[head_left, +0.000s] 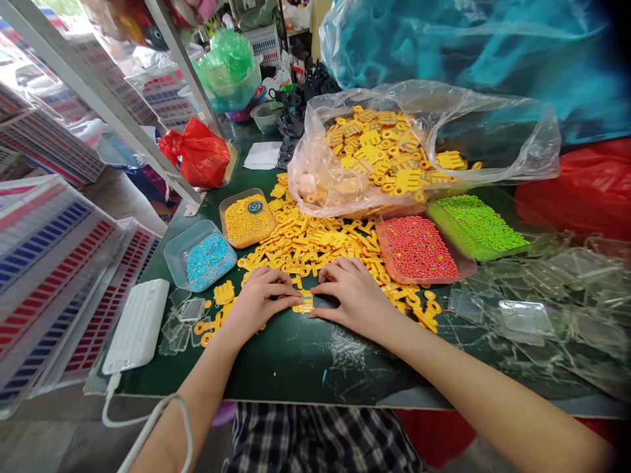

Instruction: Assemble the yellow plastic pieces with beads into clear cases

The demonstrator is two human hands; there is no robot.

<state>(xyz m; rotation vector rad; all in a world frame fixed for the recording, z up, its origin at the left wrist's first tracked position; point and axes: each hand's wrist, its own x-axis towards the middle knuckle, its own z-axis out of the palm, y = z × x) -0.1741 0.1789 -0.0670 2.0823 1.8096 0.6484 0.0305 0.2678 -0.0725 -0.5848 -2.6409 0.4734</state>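
Observation:
Between my two hands lies a small yellow plastic piece (304, 301) with a bluish patch in its middle, on the dark green tabletop (296, 368). The thumb and fingers of my left hand (263, 299) close on its left side. My right hand (352, 295) pinches its right edge. Just beyond the fingertips spreads a heap of loose yellow plastic pieces (320, 240). Small beads fill the tubs around it: a blue-bead tub (210, 259) and a yellow-bead tub (248, 220) on the left, a red-bead tub (419, 246) and a green-bead tub (480, 223) on the right.
An open clear bag (315, 177) of yellow pieces stands behind the heap. Clear plastic covers (525, 315) pile up on the right, with a few more on the left (185, 322). A white power bank (138, 325) with a cable lies near the left edge, beside a metal post (123, 105).

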